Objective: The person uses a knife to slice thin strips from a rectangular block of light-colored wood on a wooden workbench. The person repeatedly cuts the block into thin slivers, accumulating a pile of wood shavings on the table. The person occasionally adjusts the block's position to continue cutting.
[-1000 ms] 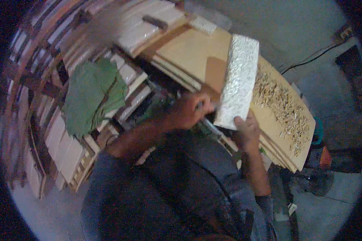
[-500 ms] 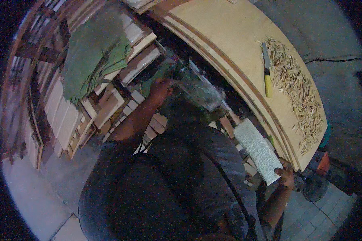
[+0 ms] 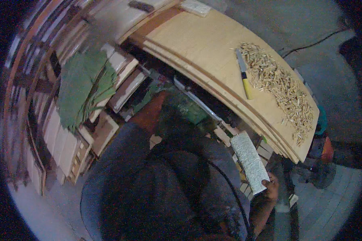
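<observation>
Held only by one end in the right hand [image 3: 271, 187] beside the surface [image 3: 205, 44], the silvery block [image 3: 250, 162] could tip and slip; the left hand's [image 3: 160, 98] grip I cannot tell.

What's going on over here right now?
A person's right hand holds a whitish rectangular block by its near end. The left hand reaches forward, too dim to tell whether it holds anything. On the wooden board, a yellow-handled knife lies beside a pile of small pale pieces.
</observation>
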The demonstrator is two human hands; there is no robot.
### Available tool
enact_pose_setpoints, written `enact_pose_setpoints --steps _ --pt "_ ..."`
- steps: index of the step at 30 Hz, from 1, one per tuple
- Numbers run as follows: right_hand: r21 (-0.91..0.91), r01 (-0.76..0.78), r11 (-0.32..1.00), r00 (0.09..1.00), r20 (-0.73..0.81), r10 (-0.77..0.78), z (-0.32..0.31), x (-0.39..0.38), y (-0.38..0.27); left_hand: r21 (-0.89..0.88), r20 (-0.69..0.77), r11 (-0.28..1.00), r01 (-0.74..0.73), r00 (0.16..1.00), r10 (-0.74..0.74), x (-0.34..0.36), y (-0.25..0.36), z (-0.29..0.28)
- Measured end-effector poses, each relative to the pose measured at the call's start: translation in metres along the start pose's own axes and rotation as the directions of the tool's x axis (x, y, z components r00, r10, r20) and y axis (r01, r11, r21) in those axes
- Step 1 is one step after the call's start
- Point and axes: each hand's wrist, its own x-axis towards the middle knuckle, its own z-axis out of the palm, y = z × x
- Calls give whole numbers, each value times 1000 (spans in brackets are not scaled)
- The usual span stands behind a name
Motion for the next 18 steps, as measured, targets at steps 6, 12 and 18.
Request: enact_pose_setpoints --steps 6,12,18 --pt "147 273 951 953 94 -288 77 21 -57 -750 208 629 -202 832 515 -68 86 -88" --pt "269 217 938 869 386 -311 254 140 -120 -916 -292 -379 -133 867 403 -90 209 -167" --pt "-575 576 582 762 119 -637 316 203 -159 -948 -262 -251 -195 927 270 -45 152 -259"
